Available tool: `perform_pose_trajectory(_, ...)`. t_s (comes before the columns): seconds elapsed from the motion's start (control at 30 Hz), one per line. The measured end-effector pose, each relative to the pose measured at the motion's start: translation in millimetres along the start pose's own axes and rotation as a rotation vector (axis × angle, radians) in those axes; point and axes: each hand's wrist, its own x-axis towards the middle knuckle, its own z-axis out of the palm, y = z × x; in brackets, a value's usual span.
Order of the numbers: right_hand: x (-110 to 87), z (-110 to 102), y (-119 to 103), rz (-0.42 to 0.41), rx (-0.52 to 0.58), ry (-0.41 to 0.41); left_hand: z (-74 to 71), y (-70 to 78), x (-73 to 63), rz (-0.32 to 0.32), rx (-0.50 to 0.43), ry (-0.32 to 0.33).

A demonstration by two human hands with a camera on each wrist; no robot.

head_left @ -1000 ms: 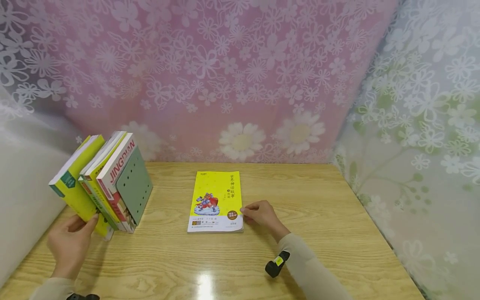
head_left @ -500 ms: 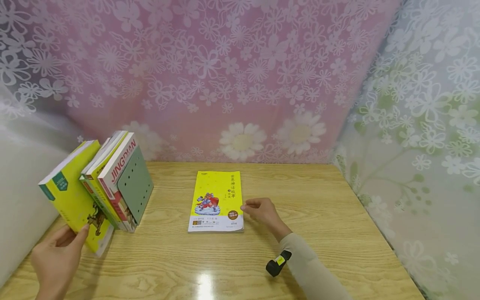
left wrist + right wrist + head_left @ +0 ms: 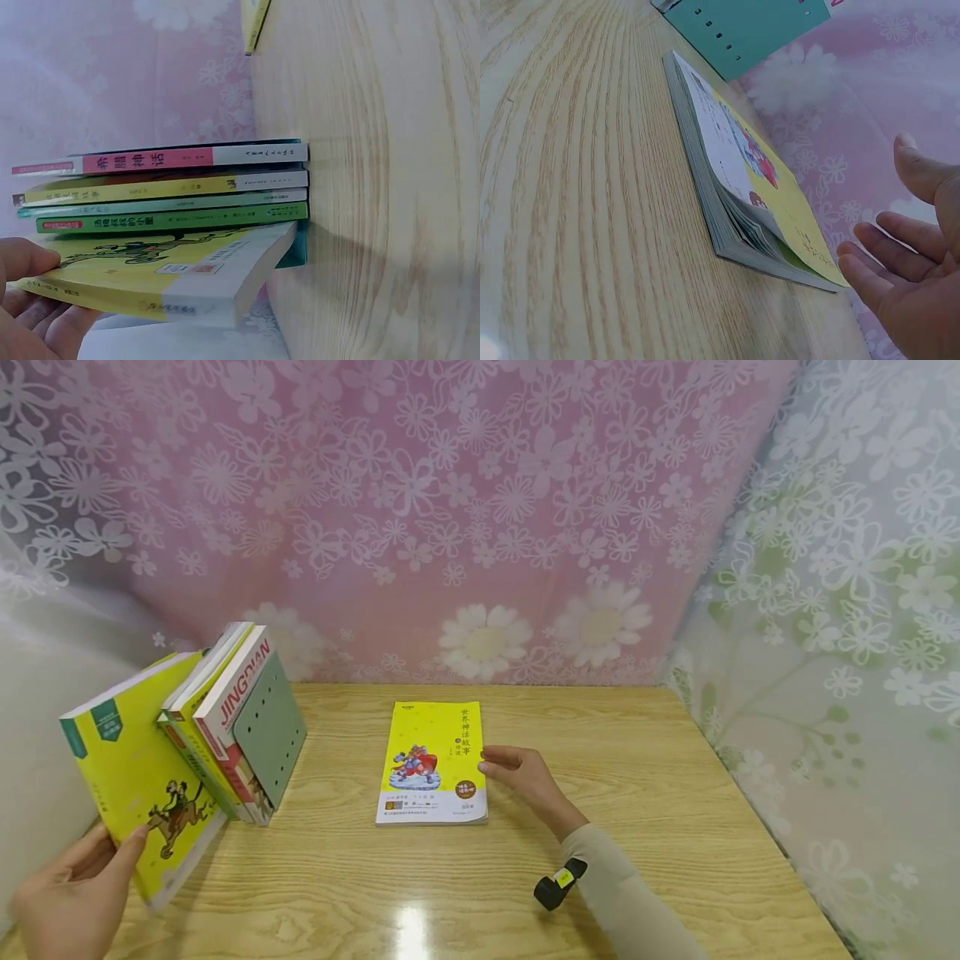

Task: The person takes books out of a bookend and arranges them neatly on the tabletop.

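Note:
My left hand point(image 3: 71, 893) pinches the lower front edge of a yellow book point(image 3: 123, 768) with a horse-and-rider picture on its cover. This book leans away from the row, its far edge close by several upright books point(image 3: 172, 223); thumb on the cover, fingers behind it. A second yellow book point(image 3: 431, 735), with a red-caped figure on it, lies flat mid-table. Beside its right edge is my right hand point(image 3: 528, 781), fingertips right at the cover. In the right wrist view the fingers point(image 3: 900, 262) are loosely extended, and the lying book's corner pages point(image 3: 754, 225) curl up a little.
A green perforated bookend point(image 3: 273, 727) stands against the right side of the upright row, next to a white book lettered JINGDIAN point(image 3: 232, 693). Flowered cloth point(image 3: 480, 527) hangs behind and at both sides of the wooden table point(image 3: 600, 727).
My left hand has drawn the horse-and-rider book left and toward me, out of the row, showing more of its cover. The right hand has shifted slightly up along the lying book's edge.

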Motion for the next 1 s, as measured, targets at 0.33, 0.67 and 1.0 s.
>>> perform_pose_trajectory(0.33, 0.0, 0.4, -1.4, -0.021, 0.087, -0.039, -8.7, 2.6, 2.7, -0.064, -0.105, 0.053)
perform_pose_trajectory(0.67, -0.1, 0.8, 1.0, -0.022, 0.102, -0.052, -15.8, 1.6, -1.0, -0.035, -0.307, 0.1)
perform_pose_trajectory(1.0, -1.2, 1.3, 2.9, -0.018, 0.106, -0.058, -22.1, -2.4, 6.7, -0.124, -0.35, 0.116)
